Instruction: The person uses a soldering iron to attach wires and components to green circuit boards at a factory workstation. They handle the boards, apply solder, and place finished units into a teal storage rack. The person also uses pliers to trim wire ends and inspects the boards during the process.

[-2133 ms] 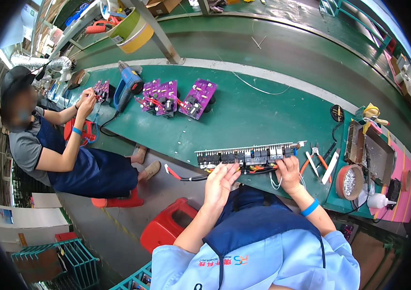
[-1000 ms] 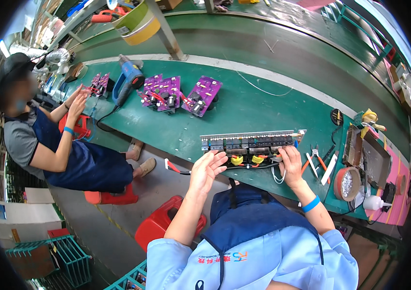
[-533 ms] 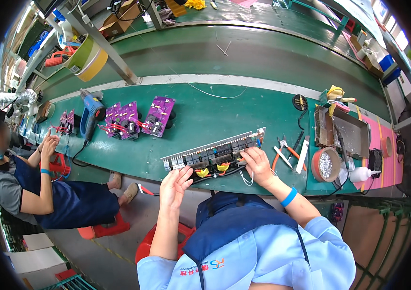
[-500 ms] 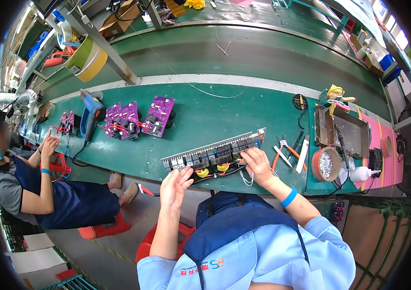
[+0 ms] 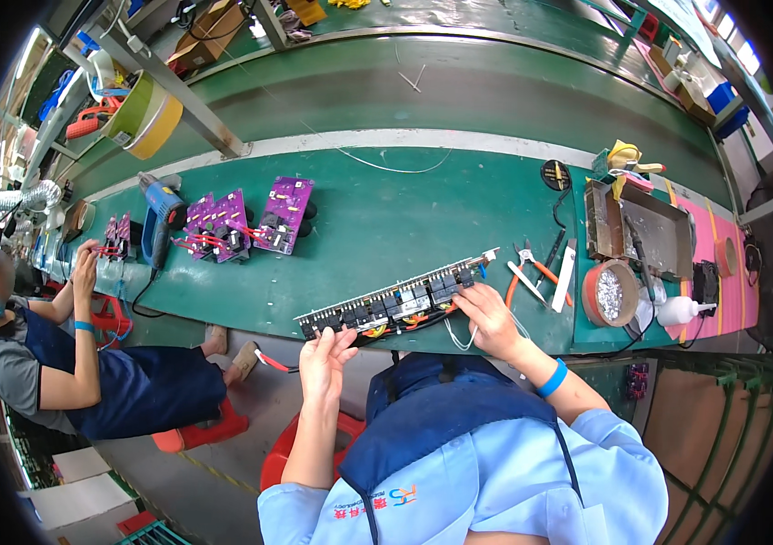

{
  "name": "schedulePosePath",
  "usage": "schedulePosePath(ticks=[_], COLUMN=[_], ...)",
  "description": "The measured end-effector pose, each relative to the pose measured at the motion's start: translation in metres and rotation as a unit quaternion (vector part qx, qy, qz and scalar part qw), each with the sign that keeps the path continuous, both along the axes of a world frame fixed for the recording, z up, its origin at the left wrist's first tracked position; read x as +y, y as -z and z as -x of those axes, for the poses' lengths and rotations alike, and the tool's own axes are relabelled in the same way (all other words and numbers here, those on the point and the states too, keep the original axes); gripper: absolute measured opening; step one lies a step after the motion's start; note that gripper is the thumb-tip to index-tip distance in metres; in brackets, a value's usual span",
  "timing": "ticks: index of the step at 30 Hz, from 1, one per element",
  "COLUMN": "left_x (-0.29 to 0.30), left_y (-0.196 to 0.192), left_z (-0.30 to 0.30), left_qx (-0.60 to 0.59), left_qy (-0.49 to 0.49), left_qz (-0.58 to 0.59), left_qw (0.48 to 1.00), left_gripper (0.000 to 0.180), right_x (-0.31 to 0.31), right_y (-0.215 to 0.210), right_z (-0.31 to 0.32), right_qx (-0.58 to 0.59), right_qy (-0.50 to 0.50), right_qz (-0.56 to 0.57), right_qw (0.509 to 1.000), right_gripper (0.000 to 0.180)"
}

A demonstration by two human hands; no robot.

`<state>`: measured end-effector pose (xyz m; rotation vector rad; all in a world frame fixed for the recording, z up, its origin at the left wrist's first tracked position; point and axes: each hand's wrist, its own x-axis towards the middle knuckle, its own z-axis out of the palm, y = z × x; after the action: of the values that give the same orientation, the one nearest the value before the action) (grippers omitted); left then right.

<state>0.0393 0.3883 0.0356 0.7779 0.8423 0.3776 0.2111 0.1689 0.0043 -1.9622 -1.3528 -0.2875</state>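
Observation:
A long circuit board (image 5: 391,307) with a row of black blocky parts is tilted up at the near edge of the green bench. My right hand (image 5: 493,320) pinches its right end between thumb and fingers. At the other end, my left hand (image 5: 326,357) has thumb and fingertips closed on the lower left corner. Yellow and dark wires run along the board's lower side, partly hidden behind it. A red-and-black cable with a white tip (image 5: 268,360) hangs off the bench near my left hand. A thin white wire loop (image 5: 462,338) hangs by my right hand.
Pliers (image 5: 532,271), white strips (image 5: 565,275) and a round tub of small metal parts (image 5: 610,292) lie to the right, with a metal tray (image 5: 659,241) and white bottle (image 5: 680,311). Purple boards (image 5: 284,214) and a heat gun (image 5: 163,213) stand left. A co-worker (image 5: 50,350) sits at left.
The board has tipped so its black parts show more and the yellow wires show less. My left fingers have closed in on its left end. The right hand keeps its grip.

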Motion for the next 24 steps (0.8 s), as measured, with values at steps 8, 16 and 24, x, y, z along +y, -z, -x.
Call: schedulePosePath(ticks=[8,16,24], left_x=[-0.006,-0.002,0.006], left_y=[-0.002,-0.005,-0.013], left_z=[-0.001,-0.004,0.005], left_qx=[-0.020,-0.006,-0.098], left_qy=[-0.016,-0.001,0.040], left_qz=[-0.004,-0.016,0.047], left_qw=[1.000,1.000,0.993], left_gripper=[0.015,0.023,0.020], right_x=[-0.085,-0.286,-0.362], right_y=[-0.020,0.040,0.091], right_z=[-0.022,-0.118,-0.175], right_qx=[0.487,0.668,0.575], right_qy=[0.186,0.039,0.159], right_qz=[-0.220,-0.637,-0.731], right_qw=[0.825,0.381,0.332], right_gripper=[0.030,0.056,0.049])
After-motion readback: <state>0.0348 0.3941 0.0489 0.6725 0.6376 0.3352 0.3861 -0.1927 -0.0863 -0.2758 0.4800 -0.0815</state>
